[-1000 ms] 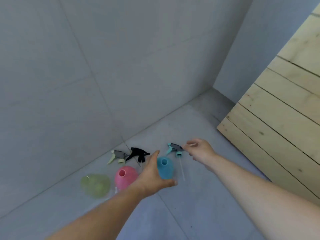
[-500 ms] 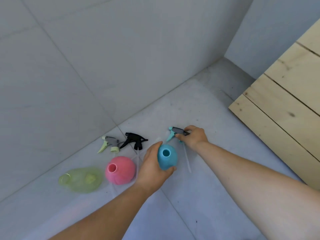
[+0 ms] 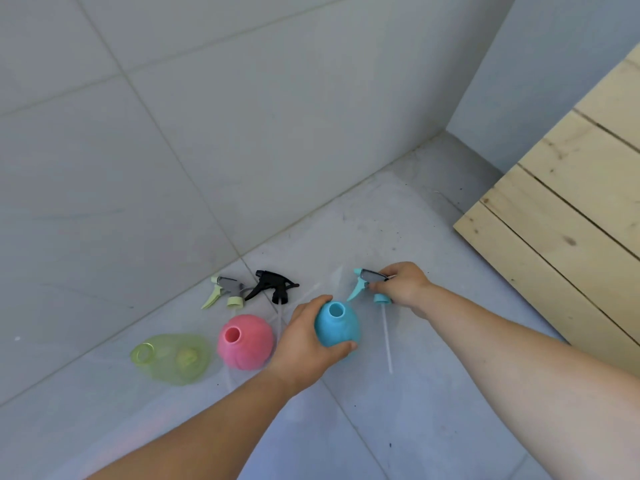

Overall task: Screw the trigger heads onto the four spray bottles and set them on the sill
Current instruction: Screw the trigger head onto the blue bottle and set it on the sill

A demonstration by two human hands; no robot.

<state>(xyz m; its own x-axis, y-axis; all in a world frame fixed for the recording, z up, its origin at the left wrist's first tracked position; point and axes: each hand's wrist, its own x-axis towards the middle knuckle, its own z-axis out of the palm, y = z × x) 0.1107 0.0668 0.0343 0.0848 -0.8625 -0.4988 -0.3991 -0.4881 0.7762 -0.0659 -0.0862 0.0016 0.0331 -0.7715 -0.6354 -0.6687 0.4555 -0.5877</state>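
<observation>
The left hand (image 3: 308, 344) wraps the blue bottle (image 3: 336, 325) on the floor (image 3: 433, 427); the right hand (image 3: 403, 287) pinches the teal trigger head (image 3: 367, 285) just beside it. Its long dip tube (image 3: 386, 336) could miss the neck opening and bend, or the collar could cross-thread if tilted.

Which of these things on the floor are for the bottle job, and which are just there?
For the job:
blue bottle, in the left hand
blue trigger head, in the right hand
pink bottle
green bottle
black trigger head
green trigger head

Just there:
wooden boards
</observation>
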